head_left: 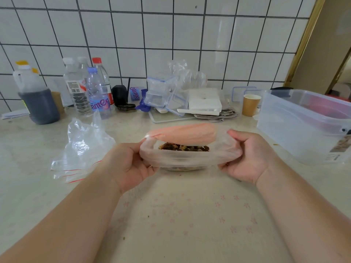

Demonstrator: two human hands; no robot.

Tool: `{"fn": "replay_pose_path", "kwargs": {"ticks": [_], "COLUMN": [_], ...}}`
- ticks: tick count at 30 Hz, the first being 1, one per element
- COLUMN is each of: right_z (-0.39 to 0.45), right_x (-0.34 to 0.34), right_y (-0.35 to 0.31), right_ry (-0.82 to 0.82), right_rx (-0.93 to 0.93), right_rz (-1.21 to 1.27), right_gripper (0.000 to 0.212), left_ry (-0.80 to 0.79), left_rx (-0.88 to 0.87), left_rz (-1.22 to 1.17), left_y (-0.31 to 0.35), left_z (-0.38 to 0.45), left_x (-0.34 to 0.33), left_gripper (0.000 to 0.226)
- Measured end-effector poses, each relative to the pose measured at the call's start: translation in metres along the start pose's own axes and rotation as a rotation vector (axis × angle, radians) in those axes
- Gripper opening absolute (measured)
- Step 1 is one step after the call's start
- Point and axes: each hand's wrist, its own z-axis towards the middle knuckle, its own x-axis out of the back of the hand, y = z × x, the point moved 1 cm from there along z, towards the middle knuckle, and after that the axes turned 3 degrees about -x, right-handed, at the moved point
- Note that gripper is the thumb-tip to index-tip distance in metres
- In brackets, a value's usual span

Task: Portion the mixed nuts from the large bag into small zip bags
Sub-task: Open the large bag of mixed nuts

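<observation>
Mixed nuts (183, 148) sit dark and lumpy inside the large bag (190, 158), down on a pale countertop (38, 196) under a white tiled wall (171, 31). A flower-patterned cloth (190, 215) covers the counter near the person. The bag stretches left to right, mouth up and gaping toward the camera. The left hand (127, 164) pinches its left end, the right hand (248, 156) curls round its right end, nuts midway between them. Small zip bags (76, 168) lie flat to the left; a clear tub (303, 126) stands right.
</observation>
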Motion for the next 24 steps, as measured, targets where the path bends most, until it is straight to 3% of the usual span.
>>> {"fn": "replay_pose_path", "kwargs": {"ticks": [5,10,14,17,20,22,24], "right_z": [0.002,0.005,0.011,0.015,0.010,0.007,0.008], "right_x": [0.002,0.001,0.004,0.007,0.015,0.020,0.020], "right_y": [0.000,-0.004,0.004,0.007,-0.005,-0.011,-0.010], "right_ry": [-0.063,0.023,0.260,0.449,0.678,0.687,0.575], "right_rx": [-0.033,0.165,0.437,0.544,0.659,0.669,0.613], "right_rz": [0.044,-0.262,-0.638,-0.760,-1.054,-1.118,-1.029], "right_gripper": [0.022,0.038,0.036,0.029,0.025,0.025,0.021], "left_ry": [-0.001,-0.003,0.149,0.338,0.466,0.498,0.515], "left_rx": [0.054,-0.063,-0.283,-0.449,-0.580,-0.599,-0.580], "left_rz": [-0.004,0.148,0.534,0.951,1.232,1.363,1.438], "left_y": [0.005,0.005,-0.001,-0.002,0.007,0.012,0.015], "left_z": [0.001,0.003,0.001,0.003,0.002,-0.001,-0.004], "left_x": [-0.001,-0.003,-0.008,-0.005,0.002,0.007,0.009], "left_gripper": [0.027,0.022,0.011,0.010,0.013,0.023,0.032]}}
